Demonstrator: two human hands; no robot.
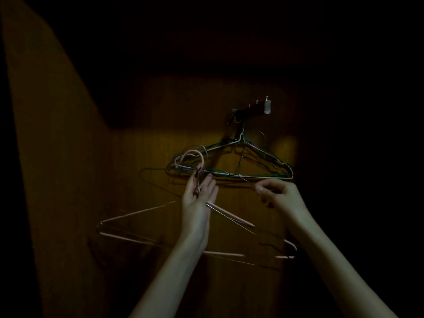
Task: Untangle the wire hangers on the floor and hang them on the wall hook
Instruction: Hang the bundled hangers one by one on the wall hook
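Pink-coated hanger (128, 216) neck is gripped by raised left hand (199, 191), palm toward camera. Thin wire (246, 181) is pinched by right hand (281, 195) at 3 o'clock. Hung bunch (263, 154) at 12 on wall hook (251, 109); count unclear.

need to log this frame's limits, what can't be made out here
Head view only, very dim:
- How many hangers on the wall hook in the hung bunch: wires overlap in shadow.
- How the left hand holds the pink hanger: neck crosses the palm, fingers unclear.
- Which hanger the right hand pinches: thin dark wire.
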